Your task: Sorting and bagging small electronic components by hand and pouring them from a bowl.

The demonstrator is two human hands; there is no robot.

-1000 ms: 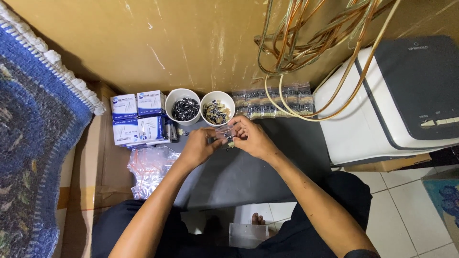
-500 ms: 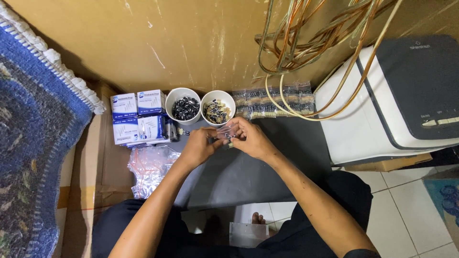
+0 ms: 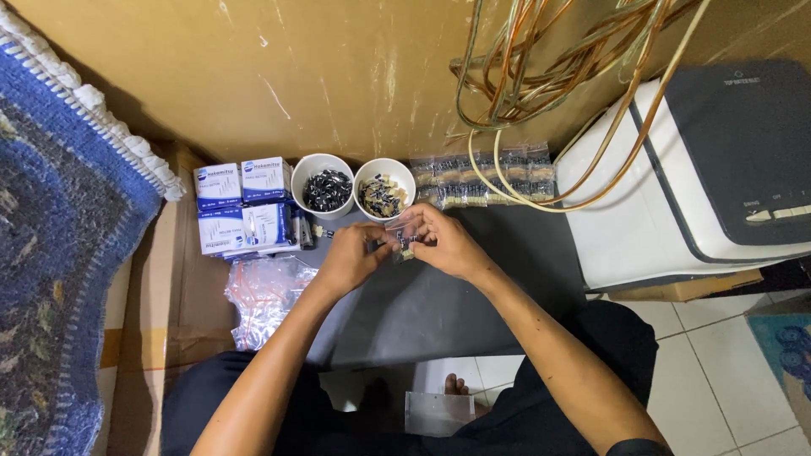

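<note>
Over a dark grey mat (image 3: 439,304) laid against a tan wall, a seated person works with both bare hands just in front of two white cups. The left hand (image 3: 351,257) and the right hand (image 3: 443,243) meet at a small clear plastic bag (image 3: 402,237), each pinching an edge of it between fingertips; the bag holds a few small dark pieces whose kind is too small to tell. It hangs just above the mat, directly in front of the right-hand cup (image 3: 385,187), which is filled with mixed dark and pale small parts. Beside that cup on its left, touching or nearly so, stands the other cup (image 3: 322,186), filled with small black parts. To the left of the cups lies a stack of small white-and-blue boxes (image 3: 242,207). Nearer the person than the boxes, a heap of empty clear zip bags (image 3: 266,295) rests partly on the mat and partly on flattened cardboard (image 3: 173,287). To the right of the cups, a row of filled small bags (image 3: 481,179) lines the foot of the wall. Loops of copper-coloured cable (image 3: 541,76) hang over that row and across a white-and-grey machine (image 3: 701,177) standing well to the right of the cups. A blue patterned rug (image 3: 51,253) lies far to their left.
</note>
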